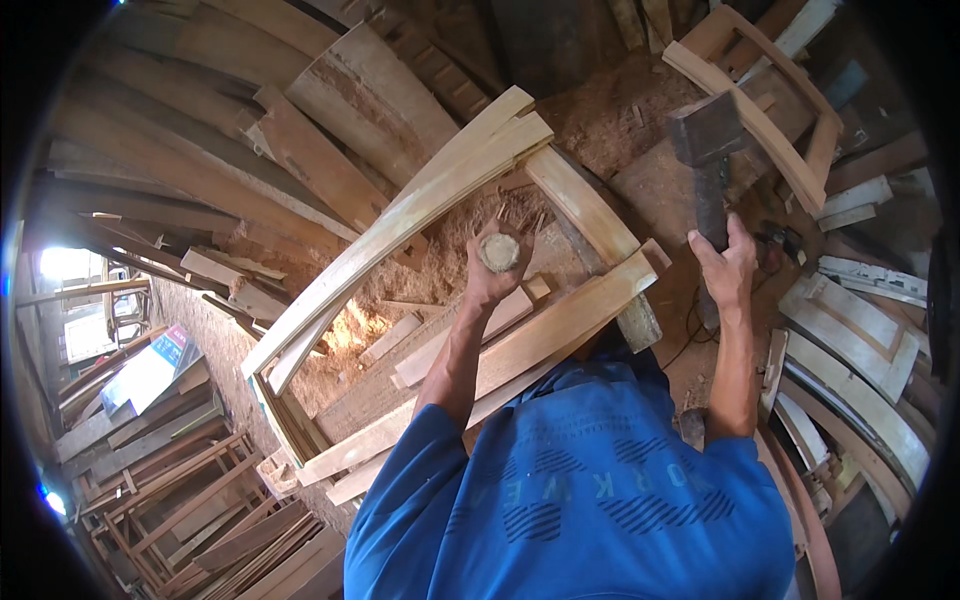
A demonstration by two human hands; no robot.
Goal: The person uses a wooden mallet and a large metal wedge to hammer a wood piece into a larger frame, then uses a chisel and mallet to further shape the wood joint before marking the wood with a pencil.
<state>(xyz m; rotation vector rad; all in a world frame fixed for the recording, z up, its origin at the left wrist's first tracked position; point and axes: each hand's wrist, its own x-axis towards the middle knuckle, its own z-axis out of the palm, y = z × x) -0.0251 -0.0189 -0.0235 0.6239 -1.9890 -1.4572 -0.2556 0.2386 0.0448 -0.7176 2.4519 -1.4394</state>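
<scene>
Left hand point(488, 283): my fingers circled the rod point(499, 253), end bare, seemingly for clearance | Right hand point(731, 267): my fingers wrapped the mallet point(708, 130), head up | Frame point(560, 327): lay below left.

A bright blue shirt point(580, 480) with dark striped patches point(640, 515) and faint lettering point(605, 486); its left sleeve point(400, 500) and right sleeve point(738, 462) are both short

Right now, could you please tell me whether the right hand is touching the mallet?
Touching: the head view shows the right hand gripping the handle of the mallet.
</scene>
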